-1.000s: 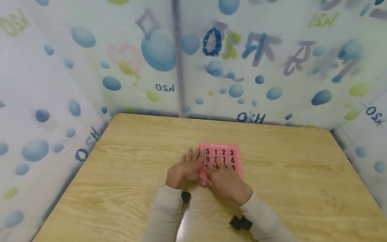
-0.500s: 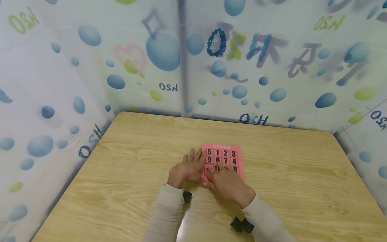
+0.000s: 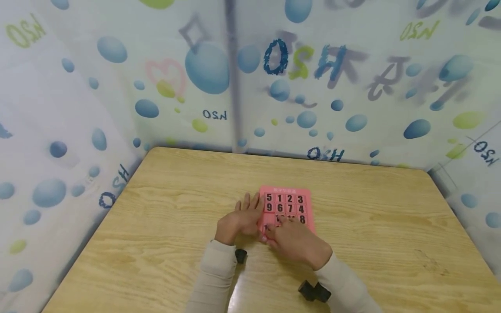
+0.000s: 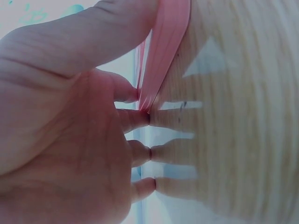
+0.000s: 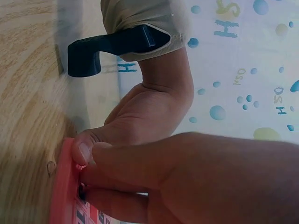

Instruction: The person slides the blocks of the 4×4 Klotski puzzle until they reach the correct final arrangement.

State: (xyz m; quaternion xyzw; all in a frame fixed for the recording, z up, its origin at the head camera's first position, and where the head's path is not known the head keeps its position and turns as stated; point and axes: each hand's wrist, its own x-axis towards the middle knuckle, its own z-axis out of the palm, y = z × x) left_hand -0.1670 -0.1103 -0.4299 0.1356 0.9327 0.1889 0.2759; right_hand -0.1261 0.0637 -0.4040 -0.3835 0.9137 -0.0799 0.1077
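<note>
A pink number slide puzzle (image 3: 308,204) lies flat on the table, its black-numbered tiles facing up. My left hand (image 3: 240,221) lies along its left side. In the left wrist view the straight fingers of that hand (image 4: 79,135) touch the table, and the thumb lies against the puzzle's pink edge (image 4: 164,51). My right hand (image 3: 296,240) is over the near rows, fingertips pressing on tiles at the lower left. An uncovered slot (image 3: 268,218) shows below the 9 tile. The right wrist view has my right hand's (image 5: 205,175) fingers close to the left thumb. The nearest tiles are hidden.
The wooden table (image 3: 188,187) reaches back to a patterned wall covering (image 3: 250,87) with blue and green dots. Black wrist-worn pieces (image 3: 314,290) stick out at the right sleeve, and a smaller one (image 3: 240,255) at the left.
My right fingers have drawn a left-column tile toward the near edge, baring a slot below the 9. The left hand has stayed beside the puzzle. The head view has shifted slightly.
</note>
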